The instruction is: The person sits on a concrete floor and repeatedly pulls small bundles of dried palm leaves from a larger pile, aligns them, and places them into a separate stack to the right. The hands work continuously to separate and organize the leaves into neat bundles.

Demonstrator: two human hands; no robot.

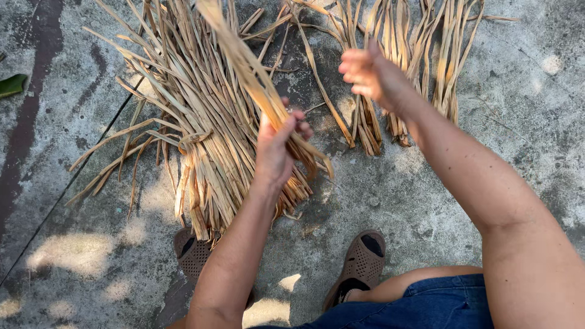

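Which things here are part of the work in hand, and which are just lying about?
In use: left hand gripping a dried leaf strip; right hand raised, holding nothing; big leaf pile; smaller bundle.

Lying about: green leaf; concrete floor; brown sandals.

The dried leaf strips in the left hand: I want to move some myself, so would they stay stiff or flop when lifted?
Probably half-stiff: the dried leaf strips rise straight above the left hand, yet bend below it. Likely light, being thin and dry.
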